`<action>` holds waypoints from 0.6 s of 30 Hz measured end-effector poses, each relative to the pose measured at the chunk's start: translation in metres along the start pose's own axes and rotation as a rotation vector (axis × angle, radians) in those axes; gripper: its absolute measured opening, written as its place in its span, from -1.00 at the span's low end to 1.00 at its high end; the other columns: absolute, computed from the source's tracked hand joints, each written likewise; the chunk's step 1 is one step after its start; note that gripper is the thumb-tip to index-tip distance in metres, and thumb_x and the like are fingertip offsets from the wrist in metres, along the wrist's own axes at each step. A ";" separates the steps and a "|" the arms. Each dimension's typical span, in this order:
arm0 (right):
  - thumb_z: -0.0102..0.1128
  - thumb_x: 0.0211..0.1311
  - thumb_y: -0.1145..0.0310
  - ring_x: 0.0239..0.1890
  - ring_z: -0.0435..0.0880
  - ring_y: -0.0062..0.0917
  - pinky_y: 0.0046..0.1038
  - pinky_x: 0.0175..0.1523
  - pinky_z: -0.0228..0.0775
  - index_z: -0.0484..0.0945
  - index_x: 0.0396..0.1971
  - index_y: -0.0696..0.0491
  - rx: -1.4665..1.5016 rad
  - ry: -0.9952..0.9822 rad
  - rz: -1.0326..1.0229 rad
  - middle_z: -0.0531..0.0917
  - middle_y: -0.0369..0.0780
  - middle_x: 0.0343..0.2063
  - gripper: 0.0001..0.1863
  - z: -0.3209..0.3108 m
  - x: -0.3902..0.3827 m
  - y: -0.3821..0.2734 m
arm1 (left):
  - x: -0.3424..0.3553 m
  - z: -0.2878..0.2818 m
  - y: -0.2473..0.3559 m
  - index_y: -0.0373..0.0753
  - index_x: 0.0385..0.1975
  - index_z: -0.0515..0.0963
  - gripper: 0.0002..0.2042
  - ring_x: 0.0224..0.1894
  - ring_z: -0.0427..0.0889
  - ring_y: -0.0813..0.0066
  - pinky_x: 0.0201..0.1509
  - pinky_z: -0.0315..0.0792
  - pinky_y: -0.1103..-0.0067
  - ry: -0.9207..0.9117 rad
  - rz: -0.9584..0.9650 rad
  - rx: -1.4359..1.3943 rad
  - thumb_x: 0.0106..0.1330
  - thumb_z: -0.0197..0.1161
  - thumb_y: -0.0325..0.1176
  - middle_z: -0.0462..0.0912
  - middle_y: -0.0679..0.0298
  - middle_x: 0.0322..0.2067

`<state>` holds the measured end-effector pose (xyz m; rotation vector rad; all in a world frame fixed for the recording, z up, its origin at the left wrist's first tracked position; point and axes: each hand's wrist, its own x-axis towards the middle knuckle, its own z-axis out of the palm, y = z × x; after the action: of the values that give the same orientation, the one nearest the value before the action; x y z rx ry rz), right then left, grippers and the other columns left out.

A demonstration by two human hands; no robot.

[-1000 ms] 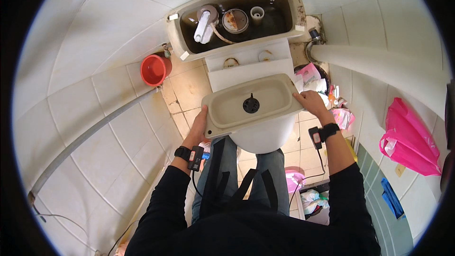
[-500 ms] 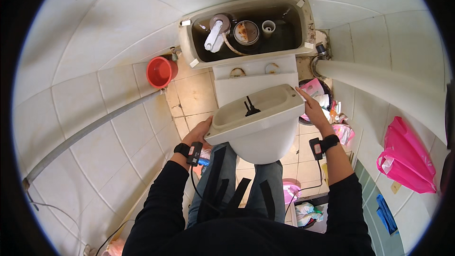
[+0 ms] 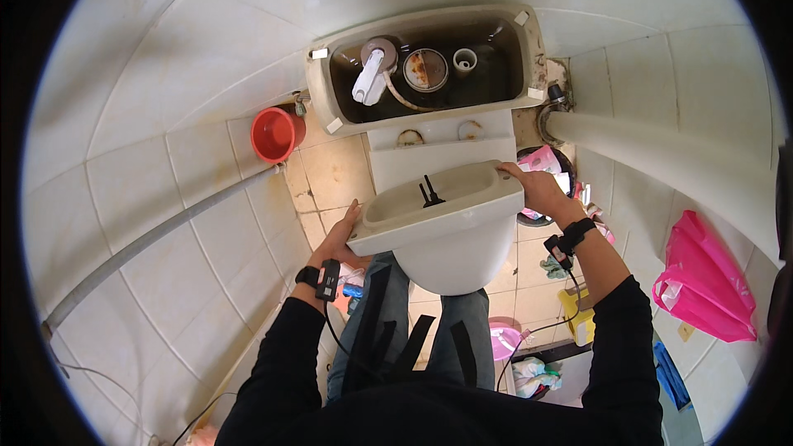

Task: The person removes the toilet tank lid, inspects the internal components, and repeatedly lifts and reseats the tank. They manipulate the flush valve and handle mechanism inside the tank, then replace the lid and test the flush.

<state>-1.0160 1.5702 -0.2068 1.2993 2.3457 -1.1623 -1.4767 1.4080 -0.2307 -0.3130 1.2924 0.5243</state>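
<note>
A cream toilet tank lid (image 3: 388,235), with a recessed top and a black two-pronged piece (image 3: 430,192) in the recess, is tilted over the closed white toilet seat cover (image 3: 458,260). I grip the lid at its two ends. My left hand (image 3: 337,241) braces its left end from the side, thumb along the edge and the other fingers partly hidden beneath. My right hand (image 3: 541,192) curls over the right rear corner. Behind the lid stands the uncovered tank (image 3: 330,74), holding dark water, a white and grey valve (image 3: 373,74), a round rust-stained part (image 3: 426,71) and a white tube (image 3: 465,61).
At the left stands a red bucket (image 3: 277,135), above a grey pipe (image 3: 157,239) along the wall. A thick white pipe (image 3: 652,144) runs at the right. A black bin (image 3: 570,167) with litter is beside the toilet. A pink bag (image 3: 706,281) hangs on the right wall.
My right hand has curled further over the lid's corner, and its wrist has turned. The left hand's fingers reach lower around the left end. The lid has shifted slightly left and down in view.
</note>
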 end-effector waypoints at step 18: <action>0.52 0.01 0.04 -0.27 0.74 -0.05 -0.14 -0.12 0.56 0.43 0.18 -0.07 0.260 0.030 0.060 0.74 -0.04 -0.40 -0.27 -0.001 -0.008 -0.017 | -0.010 0.014 -0.009 -0.26 -0.24 0.57 -0.30 0.28 0.45 0.15 0.39 0.30 0.22 0.012 0.445 -0.446 0.53 -0.25 0.33 0.48 0.04 0.27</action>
<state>-1.0247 1.5614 -0.1927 1.4672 2.2151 -1.4772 -1.4621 1.4056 -0.2178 -0.3982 1.2508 1.1976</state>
